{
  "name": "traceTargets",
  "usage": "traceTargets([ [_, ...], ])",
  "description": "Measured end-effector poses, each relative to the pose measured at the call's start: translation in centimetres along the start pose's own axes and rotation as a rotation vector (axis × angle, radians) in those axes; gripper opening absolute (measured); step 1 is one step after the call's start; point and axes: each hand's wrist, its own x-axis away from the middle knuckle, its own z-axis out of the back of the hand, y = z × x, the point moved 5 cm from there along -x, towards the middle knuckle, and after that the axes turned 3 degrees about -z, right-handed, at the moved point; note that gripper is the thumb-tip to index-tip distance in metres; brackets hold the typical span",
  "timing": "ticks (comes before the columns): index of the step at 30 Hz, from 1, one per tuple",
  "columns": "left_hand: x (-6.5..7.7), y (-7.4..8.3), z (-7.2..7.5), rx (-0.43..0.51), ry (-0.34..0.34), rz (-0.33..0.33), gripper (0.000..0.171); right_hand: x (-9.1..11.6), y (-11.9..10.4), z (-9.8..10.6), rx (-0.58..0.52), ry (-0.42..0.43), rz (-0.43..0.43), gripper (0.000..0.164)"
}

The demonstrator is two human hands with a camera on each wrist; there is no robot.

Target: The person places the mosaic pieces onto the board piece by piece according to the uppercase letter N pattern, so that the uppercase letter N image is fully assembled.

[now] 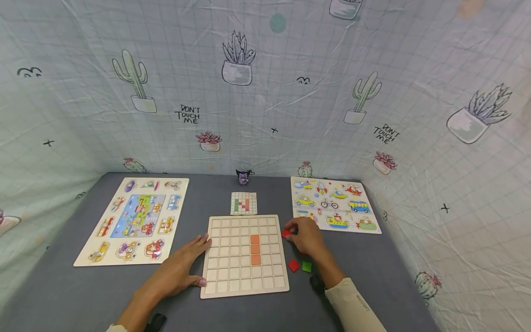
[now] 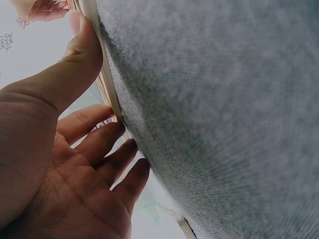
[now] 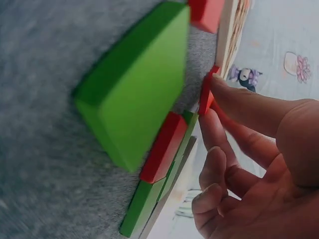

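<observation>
A wooden grid board (image 1: 229,286) lies flat, with three orange tiles (image 1: 255,249) in one column right of its middle. My left hand (image 1: 182,267) rests against the board's left side, fingers spread and thumb near the lower left corner; the left wrist view shows the fingertips along its edge. Beyond the board's right edge, my right hand (image 1: 308,236) pinches a red tile (image 1: 286,234) between thumb and fingers. That tile appears edge-on in the right wrist view. Closer to me lie another red tile (image 1: 293,265) and a green tile (image 1: 307,266). More red and green tiles (image 3: 132,209) are hidden behind the right hand in the head view.
A small pattern card (image 1: 244,210) lies behind the board, with a dark purple figurine (image 1: 243,177) farther back. Picture puzzle boards flank it: a large one (image 1: 97,244) at left and a vehicle one (image 1: 352,228) at right. A printed cloth hangs behind the grey table.
</observation>
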Motion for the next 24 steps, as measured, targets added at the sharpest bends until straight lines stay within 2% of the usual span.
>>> traceTargets([
  [4, 0.0, 0.0, 0.0, 0.003, 0.005, -0.006, 0.106, 0.1, -0.1, 0.1, 0.015, -0.003, -0.007, 0.021],
  [14, -0.1, -0.1, 0.0, 0.005, 0.017, -0.014, 0.105, 0.9, -0.3, 0.9, -0.028, 0.088, -0.019, 0.017],
  [20, -0.1, 0.0, 0.0, 0.001, 0.024, -0.019, 0.105, 2.6, -1.3, 1.0, -0.134, 0.037, -0.033, 0.015],
  [24, 0.0, -0.1, -0.1, 0.006, 0.009, -0.008, 0.106, 3.8, -2.2, 0.5, -0.159, -0.006, -0.018, 0.016],
])
